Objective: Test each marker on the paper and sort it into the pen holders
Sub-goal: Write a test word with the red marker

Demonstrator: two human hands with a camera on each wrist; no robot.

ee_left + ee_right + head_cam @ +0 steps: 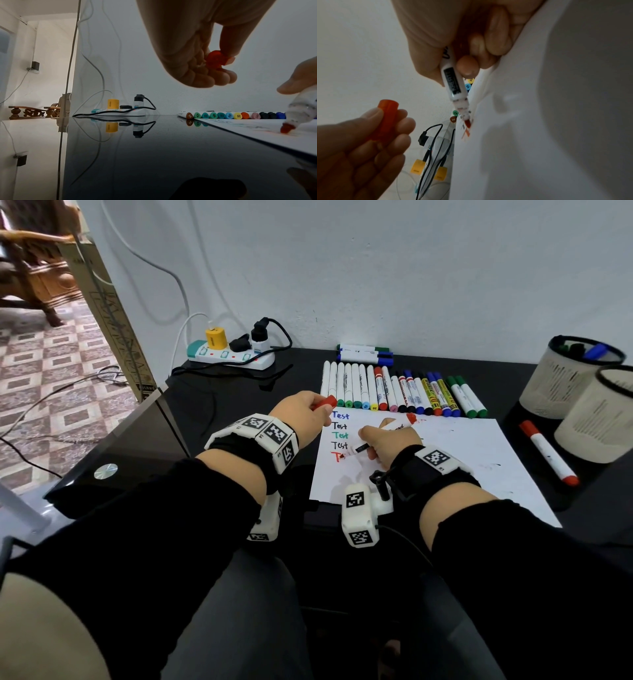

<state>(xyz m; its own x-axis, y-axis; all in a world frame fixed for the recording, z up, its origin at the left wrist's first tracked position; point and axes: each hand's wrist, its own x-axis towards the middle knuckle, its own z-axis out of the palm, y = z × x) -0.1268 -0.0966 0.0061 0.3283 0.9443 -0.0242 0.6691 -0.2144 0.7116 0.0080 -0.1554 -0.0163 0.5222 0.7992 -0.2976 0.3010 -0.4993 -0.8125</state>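
My right hand (383, 441) grips an uncapped red marker (359, 449) like a pen, its red tip (467, 122) touching the white paper (445, 460) beside a fresh red "T". Above that mark stand several earlier "Test" words in blue, black and green. My left hand (303, 412) pinches the marker's red cap (325, 402) between thumb and fingers, just off the paper's top left corner; the same cap (216, 60) shows in the left wrist view. Two mesh pen holders (572, 378) (603, 419) stand at the right.
A row of capped markers (394, 392) lies along the paper's far edge, with two more (364, 353) behind it. One red marker (548, 453) lies by the holders. A power strip (233, 354) with plugs and cables sits at the black table's back left.
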